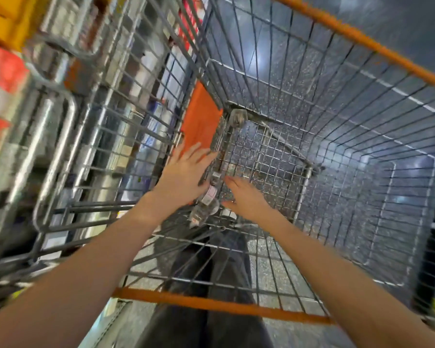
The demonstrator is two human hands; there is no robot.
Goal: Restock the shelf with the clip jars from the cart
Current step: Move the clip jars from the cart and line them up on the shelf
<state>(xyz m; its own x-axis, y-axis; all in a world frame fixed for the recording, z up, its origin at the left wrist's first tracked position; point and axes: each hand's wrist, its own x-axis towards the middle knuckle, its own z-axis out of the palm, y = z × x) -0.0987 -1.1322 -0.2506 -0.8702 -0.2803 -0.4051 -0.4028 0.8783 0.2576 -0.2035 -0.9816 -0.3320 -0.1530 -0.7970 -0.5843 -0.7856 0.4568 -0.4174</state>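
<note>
Jars (206,197) of clear plastic, with white and pink labels, are seen lying in a short row on the wire floor of the cart (336,172) at the centre of the frame, against its near left corner; one further jar (237,118) is lodged higher up at the corner of the basket. Blur prevents an exact count. The jars are judged light, rigid and smooth-walled, hence somewhat slippery; rattling contents and a lid that could loosen are to be expected. A hold round the body from both sides is advised, with the row pressed together end to end if several are lifted at once. The left hand (186,177) is spread, fingers straight, and is laid against the left side of the row. The right hand (246,197) is likewise flat and is set just beside the row on its right; contact cannot be confirmed. Nothing else is seen in the cart. Stocked shelving (23,79) is noted blurred at the upper left of the frame.
</note>
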